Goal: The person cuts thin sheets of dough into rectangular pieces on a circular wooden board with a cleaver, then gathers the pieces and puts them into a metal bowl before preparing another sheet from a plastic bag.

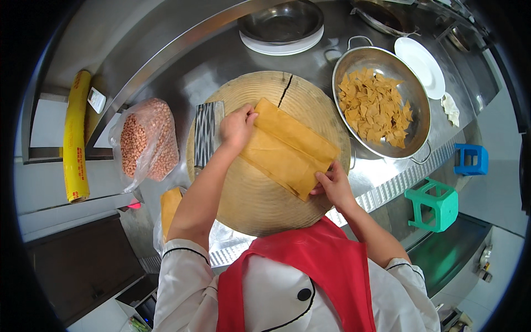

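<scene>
Folded tan sheets (290,145), looking like tofu skin, lie on a round wooden chopping block (265,216) with a dark crack at its far edge. My left hand (238,126) pinches their upper left corner between thumb and fingers. At the lower right corner, my right hand (332,184) grips the edge, thumb on top and fingers partly hidden beneath. A cleaver (206,133) with a dark and pale streaked pattern lies on the block just left of my left hand. Right of the block, a two-handled metal pan (423,124) holds many small tan cut pieces (373,108).
A plastic bag of pinkish peanuts (145,141) stands left of the block, near a yellow roll (76,137) on a shelf. More tan sheets (170,207) lie beside my left forearm. Beyond are a dark bowl (282,20) on white plates and a white plate (420,66). Plastic stools (435,205) stand at right.
</scene>
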Tool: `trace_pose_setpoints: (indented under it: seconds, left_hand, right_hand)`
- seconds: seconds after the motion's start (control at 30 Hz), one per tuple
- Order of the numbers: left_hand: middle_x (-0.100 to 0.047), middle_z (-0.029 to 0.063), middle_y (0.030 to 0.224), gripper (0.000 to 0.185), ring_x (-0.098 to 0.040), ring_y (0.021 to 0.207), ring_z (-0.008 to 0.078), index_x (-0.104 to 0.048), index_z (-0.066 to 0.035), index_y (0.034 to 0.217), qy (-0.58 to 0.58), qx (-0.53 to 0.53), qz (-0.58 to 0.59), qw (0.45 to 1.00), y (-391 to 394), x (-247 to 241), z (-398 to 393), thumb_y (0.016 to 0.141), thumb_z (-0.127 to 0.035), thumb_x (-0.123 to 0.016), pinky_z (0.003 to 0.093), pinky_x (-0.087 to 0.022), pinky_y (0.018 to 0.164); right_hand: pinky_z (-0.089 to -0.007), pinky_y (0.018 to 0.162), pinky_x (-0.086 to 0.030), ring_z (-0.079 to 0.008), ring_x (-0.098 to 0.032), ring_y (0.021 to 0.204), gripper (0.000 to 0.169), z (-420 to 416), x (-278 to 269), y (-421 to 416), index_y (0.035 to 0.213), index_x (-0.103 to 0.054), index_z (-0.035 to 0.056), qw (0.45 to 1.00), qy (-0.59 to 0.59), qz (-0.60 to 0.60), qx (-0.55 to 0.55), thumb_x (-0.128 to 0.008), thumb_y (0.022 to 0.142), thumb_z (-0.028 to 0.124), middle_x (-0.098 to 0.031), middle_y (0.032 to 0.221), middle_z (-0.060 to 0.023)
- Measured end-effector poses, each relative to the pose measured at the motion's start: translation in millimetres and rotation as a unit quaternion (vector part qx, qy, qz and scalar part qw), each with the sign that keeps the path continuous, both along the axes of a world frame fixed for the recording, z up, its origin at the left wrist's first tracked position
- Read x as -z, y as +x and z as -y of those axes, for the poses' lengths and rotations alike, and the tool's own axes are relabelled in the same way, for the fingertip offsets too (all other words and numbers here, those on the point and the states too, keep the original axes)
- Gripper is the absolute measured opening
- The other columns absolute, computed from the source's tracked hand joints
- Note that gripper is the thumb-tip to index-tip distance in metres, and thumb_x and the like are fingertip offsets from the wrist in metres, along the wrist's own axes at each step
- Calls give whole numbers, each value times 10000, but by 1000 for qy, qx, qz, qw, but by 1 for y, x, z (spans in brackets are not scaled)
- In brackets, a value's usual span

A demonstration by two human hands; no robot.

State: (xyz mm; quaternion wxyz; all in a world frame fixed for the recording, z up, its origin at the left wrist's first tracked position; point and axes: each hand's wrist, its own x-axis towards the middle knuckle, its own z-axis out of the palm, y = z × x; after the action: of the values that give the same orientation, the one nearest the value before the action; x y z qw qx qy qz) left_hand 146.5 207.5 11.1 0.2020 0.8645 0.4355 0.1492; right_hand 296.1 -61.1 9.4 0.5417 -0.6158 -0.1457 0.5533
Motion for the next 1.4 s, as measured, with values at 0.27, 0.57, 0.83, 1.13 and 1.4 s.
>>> trace_pose_setpoints:
  seconds: [0.27, 0.57, 0.83, 1.13, 1.4]
  left_hand:
    - [-698, 106, 864, 168, -663, 783, 335, -623, -108, 946, 21, 18, -9, 1000, -2, 2, -1, 898, -264, -661, 439, -506, 665]
    - [-702, 99, 901, 149, -672, 790, 321, -619, -110, 952, 81, 21, -10, 996, -2, 9, 4, 926, -256, -621, 437, -516, 673]
    - [-703, 88, 896, 149, -674, 765, 320, -608, -123, 960, 80, 29, -30, 996, -5, 10, 1, 930, -269, -611, 441, -521, 645]
    - [-704, 93, 874, 181, -676, 735, 321, -608, -116, 950, 105, 24, -33, 994, -6, 14, 2, 917, -291, -636, 437, -522, 632]
    - [-700, 105, 824, 201, -677, 720, 321, -599, -105, 932, 98, 27, -45, 994, -10, 8, 2, 919, -302, -639, 440, -521, 621]
  right_hand:
    - [-284, 566, -576, -209, -700, 659, 251, 1, -3, 3, 1178, -493, 7, 998, -45, -37, -16, -505, 1034, 213, -676, 844, -154]
    - [-262, 481, -511, -159, -649, 541, 264, -8, -6, 29, 953, -597, 0, 994, -78, 76, -16, -496, 1032, 232, -666, 700, -97]
    - [-285, 444, -493, -150, -610, 474, 253, -11, -18, 37, 885, -618, -50, 982, -91, 167, -12, -524, 998, 155, -635, 625, -94]
    - [-304, 456, -500, -160, -632, 491, 212, -15, -27, 37, 887, -602, -57, 969, -120, 201, -84, -577, 963, 139, -639, 616, -101]
    - [-387, 515, -505, -271, -647, 527, 170, -10, -13, 33, 860, -548, -7, 932, -80, 347, -61, -663, 889, 115, -661, 672, -148]
